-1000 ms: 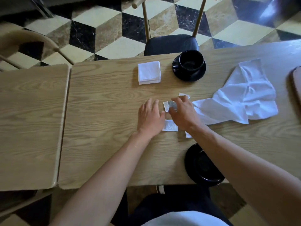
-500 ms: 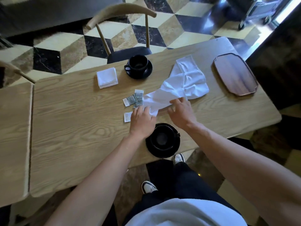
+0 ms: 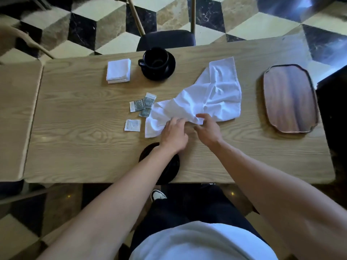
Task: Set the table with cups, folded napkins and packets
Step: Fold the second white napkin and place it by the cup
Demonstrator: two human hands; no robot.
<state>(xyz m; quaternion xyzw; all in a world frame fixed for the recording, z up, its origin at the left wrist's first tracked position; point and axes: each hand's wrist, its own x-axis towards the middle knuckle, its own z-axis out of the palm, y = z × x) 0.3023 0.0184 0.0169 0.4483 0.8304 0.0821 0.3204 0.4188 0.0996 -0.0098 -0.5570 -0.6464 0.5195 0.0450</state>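
Grainy oak table [image 3: 78, 151], crumpled napkin [image 3: 212, 98] (white cloth), both hands gripping

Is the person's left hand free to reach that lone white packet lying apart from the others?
Probably yes: the lone white packet lies on bare wooden table, just left of the left hand, nothing between. That hand touches the crumpled white cloth.

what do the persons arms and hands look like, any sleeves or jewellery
Both forearms are bare right down into the bottom of the frame, with no sleeve showing on either. The left hand and right hand wear no gloves, and no watch, bracelet or ring shows on the sides facing the camera. The torso below wears a white top over dark trousers.
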